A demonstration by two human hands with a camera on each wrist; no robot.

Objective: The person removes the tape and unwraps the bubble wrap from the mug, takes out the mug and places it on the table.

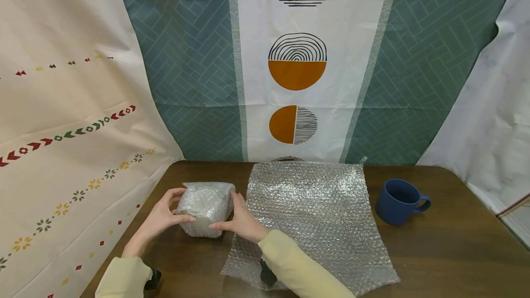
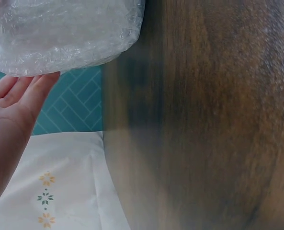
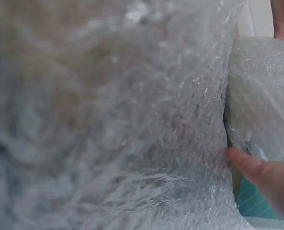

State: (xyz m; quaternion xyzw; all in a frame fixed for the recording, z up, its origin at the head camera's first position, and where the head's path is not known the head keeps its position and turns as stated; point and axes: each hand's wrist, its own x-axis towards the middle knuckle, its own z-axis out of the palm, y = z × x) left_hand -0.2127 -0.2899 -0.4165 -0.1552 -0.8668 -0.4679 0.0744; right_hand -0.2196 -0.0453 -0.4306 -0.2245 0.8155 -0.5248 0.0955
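A bundle wrapped in bubble wrap (image 1: 204, 203) is at the left of the table, its contents hidden by the layers. My left hand (image 1: 159, 215) grips its left side, thumb at the front and fingers behind. From the right, my right hand (image 1: 244, 220) grips the same bundle, its thumb along the front lower edge. In the left wrist view, the fingers (image 2: 29, 91) of the left hand touch the rounded edge of the bundle (image 2: 70, 33). The right wrist view has a fingertip (image 3: 240, 155) of the right hand against the wrap.
A large flat sheet of bubble wrap (image 1: 310, 215) covers the middle of the brown wooden table (image 1: 451, 247), under my right forearm. To its right stands a blue mug (image 1: 397, 202), handle pointing right. Patterned cloths (image 1: 198, 59) hang behind and beside the table.
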